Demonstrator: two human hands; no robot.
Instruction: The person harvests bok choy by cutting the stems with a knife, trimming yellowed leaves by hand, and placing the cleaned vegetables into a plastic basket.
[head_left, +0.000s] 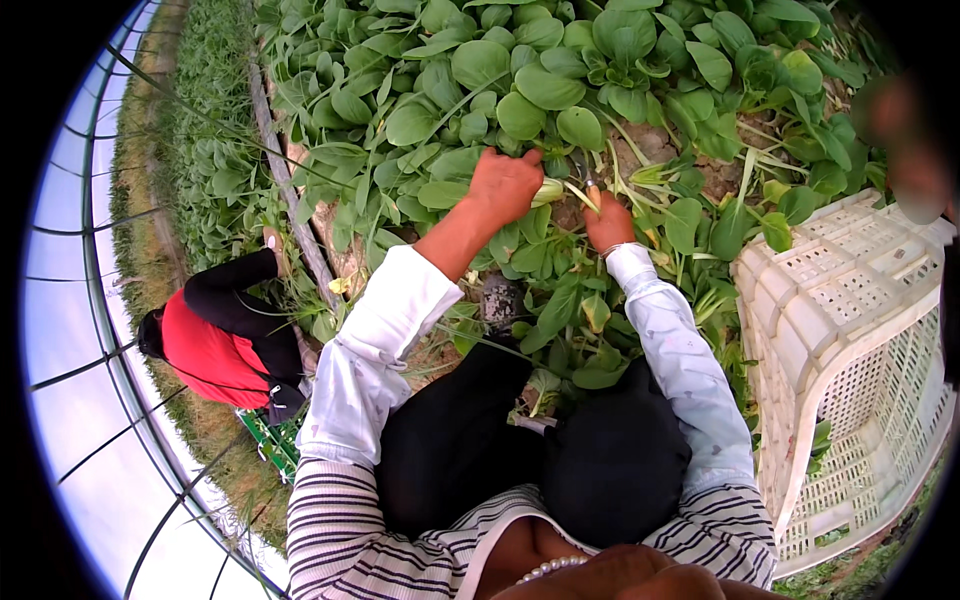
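My left hand (507, 187) is closed around a leafy green plant like bok choy, whose pale stem base (547, 192) sticks out beside my fingers toward the right. Just right of it, my right hand (608, 222) grips the light wooden handle (593, 196) of a small knife. Its short metal blade (583, 166) points away from me, close to the stems; leaves partly hide the tip. Dense rows of bok choy (480, 65) stand in front of both hands. Cut or loose plants with pale stalks (655, 175) lie on the soil to the right.
At my right, a white perforated plastic crate (790, 300) lies tipped, a few leaves inside. Far left, another person (215, 335) in red and black crouches by a green crate (272, 440). A long pole (283, 175) borders the bed. Curved greenhouse hoops (100, 300) rise beyond.
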